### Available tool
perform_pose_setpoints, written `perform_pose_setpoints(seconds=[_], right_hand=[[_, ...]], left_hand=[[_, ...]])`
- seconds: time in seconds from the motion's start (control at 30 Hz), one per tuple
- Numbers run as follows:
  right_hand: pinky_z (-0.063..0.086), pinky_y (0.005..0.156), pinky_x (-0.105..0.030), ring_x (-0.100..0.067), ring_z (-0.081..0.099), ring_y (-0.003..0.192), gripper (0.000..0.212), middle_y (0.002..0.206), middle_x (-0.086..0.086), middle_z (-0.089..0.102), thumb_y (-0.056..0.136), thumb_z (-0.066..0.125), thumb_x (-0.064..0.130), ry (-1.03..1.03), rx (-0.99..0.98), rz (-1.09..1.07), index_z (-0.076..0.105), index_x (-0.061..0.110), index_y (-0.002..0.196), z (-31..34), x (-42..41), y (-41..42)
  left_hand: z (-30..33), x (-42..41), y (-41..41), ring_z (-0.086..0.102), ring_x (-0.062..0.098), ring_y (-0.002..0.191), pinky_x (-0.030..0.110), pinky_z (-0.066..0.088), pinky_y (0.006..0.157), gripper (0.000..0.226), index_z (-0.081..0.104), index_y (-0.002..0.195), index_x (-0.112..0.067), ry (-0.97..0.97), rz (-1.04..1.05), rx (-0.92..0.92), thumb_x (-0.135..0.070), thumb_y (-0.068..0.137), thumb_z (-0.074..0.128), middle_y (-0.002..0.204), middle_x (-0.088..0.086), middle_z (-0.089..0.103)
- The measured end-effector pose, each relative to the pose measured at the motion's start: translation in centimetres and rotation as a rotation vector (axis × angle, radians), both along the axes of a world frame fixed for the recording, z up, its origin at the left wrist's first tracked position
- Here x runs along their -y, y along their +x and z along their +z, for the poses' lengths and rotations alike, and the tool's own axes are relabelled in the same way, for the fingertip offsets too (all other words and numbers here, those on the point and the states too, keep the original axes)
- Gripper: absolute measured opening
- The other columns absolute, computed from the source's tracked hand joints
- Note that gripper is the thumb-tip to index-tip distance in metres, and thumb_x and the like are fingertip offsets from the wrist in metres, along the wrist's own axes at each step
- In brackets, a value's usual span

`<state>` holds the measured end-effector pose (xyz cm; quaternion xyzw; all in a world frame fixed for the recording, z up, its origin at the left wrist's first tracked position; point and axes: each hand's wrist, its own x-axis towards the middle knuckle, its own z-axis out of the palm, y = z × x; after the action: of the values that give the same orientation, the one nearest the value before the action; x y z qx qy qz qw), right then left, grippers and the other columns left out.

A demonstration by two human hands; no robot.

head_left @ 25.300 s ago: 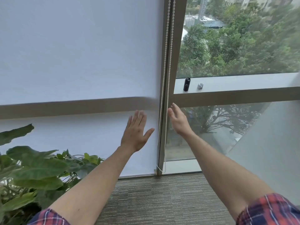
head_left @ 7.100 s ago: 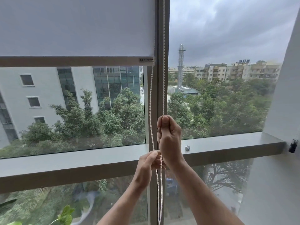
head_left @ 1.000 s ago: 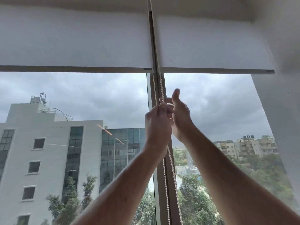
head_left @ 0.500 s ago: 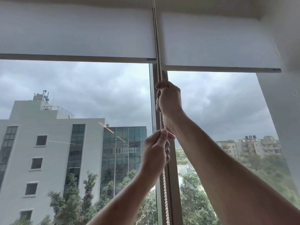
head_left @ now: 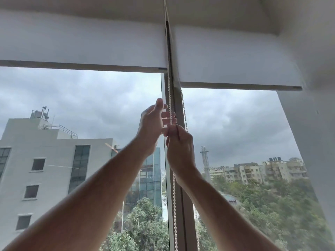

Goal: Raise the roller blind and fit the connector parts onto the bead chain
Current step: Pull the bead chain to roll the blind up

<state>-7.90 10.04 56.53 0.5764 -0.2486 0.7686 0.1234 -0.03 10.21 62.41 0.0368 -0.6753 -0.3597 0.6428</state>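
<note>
Both hands are reaching up by the window post [head_left: 178, 178]. The right hand [head_left: 178, 147] is squeezing the bead chain [head_left: 174, 205] in its curled fingers. The left hand [head_left: 154, 124] is sitting just left of it with straight fingers, loose and holding nothing. The chain is hanging down along the post. The roller blind [head_left: 81, 44] is sitting high up on the left, with another blind [head_left: 235, 60] on the right.

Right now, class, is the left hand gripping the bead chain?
No: the left hand is open with straight fingers beside the chain, while the right hand holds it.
</note>
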Motion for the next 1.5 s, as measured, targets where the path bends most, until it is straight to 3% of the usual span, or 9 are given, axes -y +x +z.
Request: perform_pose_setpoints(seconds=[0.27,0.5,0.67,0.8,0.97,1.07,1.2,1.37,1.5], right_hand=[[0.024,0.048,-0.018,-0.004,0.034,0.046,0.044,0.048,0.020,0.047,0.102,0.040,0.012,-0.056,-0.061,-0.036,0.044,0.028,0.061,-1.8,0.5,0.3],[0.041,0.042,-0.029,-0.011,0.041,0.038,0.044,0.050,0.004,0.047,0.103,0.041,0.043,0.235,-0.118,0.231,0.063,0.032,0.066,-3.1,1.1,-3.3],[0.058,0.056,-0.027,-0.016,0.069,0.063,0.061,0.078,-0.017,0.069,0.100,0.030,0.058,0.314,0.040,0.303,0.069,0.011,0.098,0.8,0.3,-4.7],[0.052,0.048,-0.018,-0.012,0.071,0.065,0.054,0.075,-0.004,0.072,0.100,0.037,0.056,0.305,0.099,0.377,0.070,0.013,0.094,4.7,-0.6,-4.3],[0.053,0.051,-0.029,-0.014,0.061,0.050,0.052,0.067,-0.004,0.062,0.102,0.037,0.051,0.349,0.051,0.497,0.065,0.008,0.102,8.6,-1.1,-2.7],[0.031,0.036,-0.020,-0.006,0.035,0.035,0.041,0.050,0.006,0.043,0.106,0.034,0.037,0.345,0.128,0.572,0.063,0.010,0.097,9.4,-0.7,-1.3],[0.026,0.036,-0.020,-0.008,0.030,0.031,0.041,0.043,0.009,0.036,0.087,0.029,0.003,0.217,0.176,0.324,0.064,0.021,0.076,8.7,-0.2,-0.1],[0.036,0.058,-0.030,-0.008,0.044,0.054,0.042,0.050,0.018,0.048,0.073,0.033,0.014,0.093,0.114,0.149,0.066,0.037,0.060,7.0,-0.1,0.3],[0.034,0.056,-0.028,-0.004,0.042,0.048,0.047,0.040,0.022,0.048,0.084,0.039,0.013,0.060,0.073,0.091,0.063,0.043,0.057,5.2,0.3,-0.2]], left_hand=[[2.9,-2.4,-2.2,0.027,0.006,0.031,0.014,0.019,0.034,0.037,0.057,0.075,-0.011,0.116,0.001,-0.081,-0.020,0.106,0.038,0.043,-0.007,0.036],[-0.4,-0.6,-2.5,0.044,0.013,0.055,0.036,0.040,0.050,0.041,0.062,0.067,-0.021,-0.052,0.257,-0.140,-0.019,0.103,0.042,0.057,0.009,0.054],[-1.7,-0.8,-3.1,0.045,0.006,0.046,0.023,0.039,0.049,0.039,0.062,0.066,-0.020,-0.068,0.237,-0.155,-0.016,0.100,0.043,0.046,-0.013,0.048],[-4.4,-0.5,-3.7,0.038,-0.002,0.034,0.015,0.032,0.039,0.038,0.065,0.071,-0.011,-0.104,0.191,-0.152,-0.014,0.102,0.042,0.041,-0.014,0.049],[-8.7,1.3,-4.0,0.032,0.005,0.044,0.029,0.027,0.048,0.042,0.063,0.066,-0.022,-0.079,0.233,-0.121,-0.016,0.103,0.045,0.043,-0.013,0.039],[-10.2,1.6,-4.0,0.031,0.004,0.042,0.024,0.025,0.044,0.042,0.065,0.068,-0.025,-0.073,0.207,-0.105,-0.016,0.104,0.044,0.043,-0.013,0.039],[-10.4,2.4,-3.6,0.031,0.007,0.043,0.024,0.025,0.043,0.042,0.065,0.067,-0.023,-0.086,0.179,-0.097,-0.017,0.104,0.045,0.046,-0.012,0.038],[-10.7,3.5,-3.2,0.041,0.012,0.039,0.021,0.036,0.037,0.055,0.067,0.058,-0.026,-0.037,0.038,-0.014,-0.015,0.105,0.040,0.043,-0.005,0.048],[-8.4,4.1,-2.8,0.064,0.020,0.058,0.030,0.056,0.055,0.040,0.069,0.082,-0.013,0.151,-0.012,-0.106,-0.024,0.105,0.038,0.065,0.007,0.069]])
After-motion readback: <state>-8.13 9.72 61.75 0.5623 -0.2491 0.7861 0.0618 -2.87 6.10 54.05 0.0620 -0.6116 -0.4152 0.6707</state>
